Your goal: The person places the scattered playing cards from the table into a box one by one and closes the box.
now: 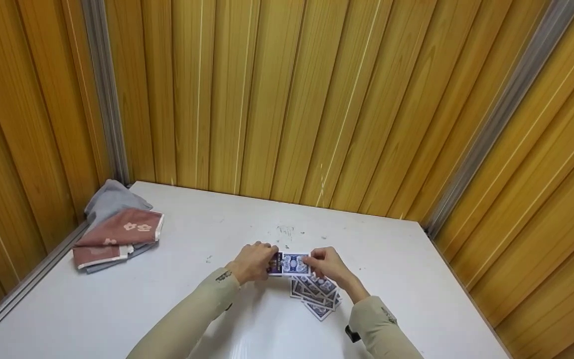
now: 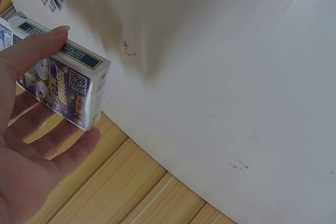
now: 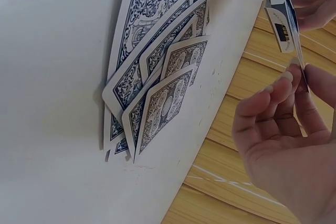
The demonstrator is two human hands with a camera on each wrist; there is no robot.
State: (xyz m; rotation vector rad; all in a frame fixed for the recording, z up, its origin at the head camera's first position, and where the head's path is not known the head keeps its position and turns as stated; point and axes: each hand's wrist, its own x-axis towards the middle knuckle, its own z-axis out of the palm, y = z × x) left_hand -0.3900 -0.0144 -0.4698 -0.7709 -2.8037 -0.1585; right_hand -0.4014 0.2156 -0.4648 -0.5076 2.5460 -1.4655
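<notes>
My left hand (image 1: 254,262) grips a small printed card box (image 2: 65,85), thumb along its narrow side and fingers beneath. Its flap (image 3: 278,27) hangs open at the end facing my right hand (image 1: 331,264). Between thumb and fingertips, the right hand pinches a blue-and-white patterned playing card (image 1: 295,264) by its outer end. The card's other end meets the open mouth of the box. Below the right hand, a loose pile of playing cards (image 3: 157,77) lies fanned on the white table, patterned backs up.
A folded red and grey cloth (image 1: 120,232) with white flowers lies at the table's left edge. Wood-patterned walls (image 1: 277,99) rise behind and on both sides of the white table (image 1: 192,214). Small dark marks speckle the tabletop.
</notes>
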